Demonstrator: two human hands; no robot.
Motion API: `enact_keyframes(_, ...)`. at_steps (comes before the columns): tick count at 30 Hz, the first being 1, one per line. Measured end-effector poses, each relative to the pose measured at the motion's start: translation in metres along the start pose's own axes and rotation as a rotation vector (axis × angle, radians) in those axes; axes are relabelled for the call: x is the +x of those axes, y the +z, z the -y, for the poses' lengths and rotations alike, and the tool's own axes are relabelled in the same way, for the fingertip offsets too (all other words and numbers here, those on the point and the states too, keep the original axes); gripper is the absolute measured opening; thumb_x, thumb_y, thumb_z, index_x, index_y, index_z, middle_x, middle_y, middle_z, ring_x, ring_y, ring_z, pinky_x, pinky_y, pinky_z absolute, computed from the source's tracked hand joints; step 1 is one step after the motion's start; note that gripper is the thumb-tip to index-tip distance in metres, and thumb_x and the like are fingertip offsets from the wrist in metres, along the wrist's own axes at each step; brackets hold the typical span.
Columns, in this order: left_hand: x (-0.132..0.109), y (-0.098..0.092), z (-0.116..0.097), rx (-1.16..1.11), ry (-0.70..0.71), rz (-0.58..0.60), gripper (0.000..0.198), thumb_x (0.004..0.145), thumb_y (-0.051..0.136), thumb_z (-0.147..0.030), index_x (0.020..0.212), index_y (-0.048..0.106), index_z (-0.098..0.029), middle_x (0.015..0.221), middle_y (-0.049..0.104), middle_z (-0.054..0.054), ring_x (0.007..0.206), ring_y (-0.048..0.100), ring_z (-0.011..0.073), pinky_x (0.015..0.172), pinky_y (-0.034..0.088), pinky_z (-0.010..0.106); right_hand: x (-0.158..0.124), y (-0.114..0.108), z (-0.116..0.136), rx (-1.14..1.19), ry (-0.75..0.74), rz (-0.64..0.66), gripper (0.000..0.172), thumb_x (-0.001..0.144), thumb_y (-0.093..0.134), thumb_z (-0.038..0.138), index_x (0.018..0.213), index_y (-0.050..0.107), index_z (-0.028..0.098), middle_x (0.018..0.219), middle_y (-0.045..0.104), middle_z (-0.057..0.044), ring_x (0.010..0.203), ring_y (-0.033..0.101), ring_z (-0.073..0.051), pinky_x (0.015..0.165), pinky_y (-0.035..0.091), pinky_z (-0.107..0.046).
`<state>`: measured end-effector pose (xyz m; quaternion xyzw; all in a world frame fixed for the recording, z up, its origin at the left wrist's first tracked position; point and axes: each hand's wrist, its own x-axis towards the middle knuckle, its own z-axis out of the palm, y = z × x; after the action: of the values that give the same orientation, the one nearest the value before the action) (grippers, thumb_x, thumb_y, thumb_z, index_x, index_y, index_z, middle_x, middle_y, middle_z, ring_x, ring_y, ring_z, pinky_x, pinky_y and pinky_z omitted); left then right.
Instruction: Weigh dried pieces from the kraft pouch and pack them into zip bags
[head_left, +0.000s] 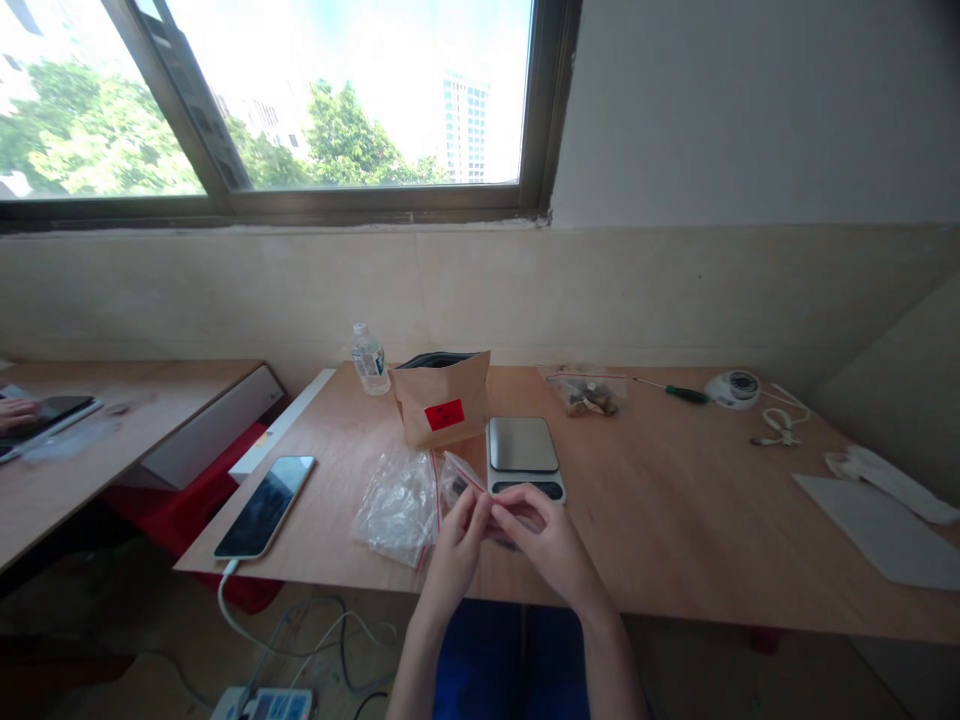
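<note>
Head view. Item: small zip bag, clear with a red seal, apparently empty. I pinch its edge between my left hand and right hand, just before the scale, whose pan is bare. Behind stands an open paper bag. Alongside lie spare bags, unfilled, with one filled bag at the back. Early stage, I judge.

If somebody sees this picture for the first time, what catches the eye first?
Probably the left hand and right hand, meeting at the near edge of the table on a small clear bag. Just behind them stand a silver scale and a brown paper bag with a red label.
</note>
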<state>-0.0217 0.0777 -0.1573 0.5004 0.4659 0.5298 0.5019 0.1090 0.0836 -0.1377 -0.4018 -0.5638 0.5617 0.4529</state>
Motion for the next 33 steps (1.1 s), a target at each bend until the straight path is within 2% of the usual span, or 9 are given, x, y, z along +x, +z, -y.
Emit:
enact_keyframes(3,-0.0007,-0.0009,-0.007,0.052,0.02,0.002,0.027,0.084,0.05,-0.043,0.082,0.058,-0.017,0.078,0.057,0.001,0.08,0.054,0.0155,0.074,0.045,0.024,-0.0002,0.0012,0.005,0.069,0.024,0.021,0.022,0.082,0.058,0.04,0.083,0.059,0.018,0.086,0.063,-0.003,0.083,0.062,-0.017,0.075,0.052,-0.028)
enact_keyframes(8,-0.0006,-0.0022,-0.0089,0.08,0.01,0.075,0.027,0.085,0.05,-0.041,0.075,0.056,-0.017,0.072,0.054,-0.001,0.071,0.052,0.0132,0.066,0.043,0.022,0.0,0.0016,0.0065,0.082,0.009,0.005,0.021,0.084,0.056,0.038,0.077,0.056,0.018,0.076,0.059,0.0,0.074,0.059,-0.014,0.068,0.049,-0.023)
enact_keyframes(12,-0.001,-0.0015,-0.0056,0.047,0.0,0.042,0.028,0.085,0.049,-0.043,0.078,0.057,-0.017,0.073,0.057,-0.001,0.073,0.054,0.0136,0.067,0.043,0.022,0.0013,0.0023,0.0042,0.102,0.011,0.035,0.022,0.085,0.054,0.038,0.076,0.055,0.018,0.075,0.056,0.001,0.074,0.056,-0.013,0.067,0.047,-0.022)
enact_keyframes(18,-0.0033,-0.0012,-0.0043,0.045,-0.012,0.049,0.03,0.084,0.05,-0.044,0.071,0.051,-0.017,0.065,0.051,-0.003,0.065,0.051,0.0117,0.061,0.042,0.021,0.0014,0.0022,0.0032,0.028,-0.024,0.072,0.023,0.086,0.052,0.036,0.075,0.056,0.017,0.075,0.053,0.001,0.069,0.051,-0.011,0.063,0.043,-0.021)
enact_keyframes(25,-0.0075,-0.0032,-0.0041,0.128,-0.003,-0.035,0.031,0.084,0.048,-0.045,0.079,0.06,-0.017,0.072,0.058,0.001,0.073,0.054,0.0157,0.068,0.045,0.025,0.0003,0.0021,0.002,-0.005,-0.013,0.07,0.022,0.085,0.054,0.037,0.078,0.059,0.016,0.08,0.056,-0.002,0.076,0.056,-0.015,0.069,0.047,-0.024)
enact_keyframes(30,-0.0092,-0.0041,-0.0117,0.126,0.024,0.013,0.033,0.083,0.047,-0.048,0.09,0.063,-0.019,0.081,0.063,0.003,0.081,0.057,0.0188,0.075,0.047,0.028,0.0001,0.0026,0.0028,0.026,0.022,0.061,0.024,0.083,0.057,0.039,0.078,0.058,0.016,0.077,0.058,-0.002,0.075,0.058,-0.015,0.069,0.048,-0.025)
enact_keyframes(33,-0.0093,-0.0042,-0.0114,0.122,0.009,0.033,0.03,0.086,0.044,-0.045,0.084,0.06,-0.018,0.078,0.06,0.002,0.079,0.055,0.0165,0.074,0.046,0.026,0.0005,0.0013,0.0032,0.0,0.004,0.037,0.025,0.083,0.056,0.039,0.074,0.057,0.016,0.072,0.057,0.0,0.069,0.056,-0.013,0.066,0.047,-0.023)
